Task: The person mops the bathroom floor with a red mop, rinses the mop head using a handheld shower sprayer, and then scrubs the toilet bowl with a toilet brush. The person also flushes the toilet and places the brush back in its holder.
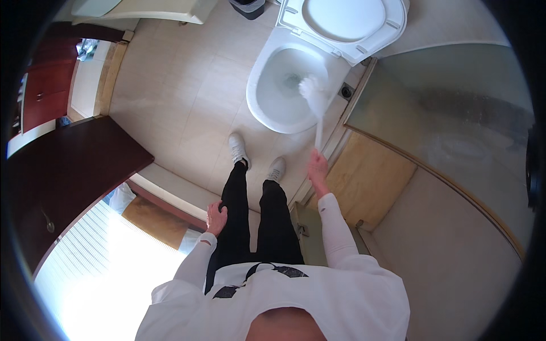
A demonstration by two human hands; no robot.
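Note:
A white toilet brush (318, 128) is in my right hand (317, 166), whose fingers wrap round the lower end of its handle. The brush's white bristle head reaches over the right side of the toilet bowl (260, 108), with water at the bottom of the bowl. Both the toilet seat and lid (347, 20) are raised at the back. My left hand (216, 217) rests by my left thigh, its fingers partly spread and holding nothing.
To the right stand a glass shower panel (466, 108) and a wooden board (372, 179). A floor drain (346, 91) sits beside the toilet. A dark bin (248, 8) is at the back, and a dark brown door (79, 176) stands at the left. Pale tiles (182, 96) cover the floor.

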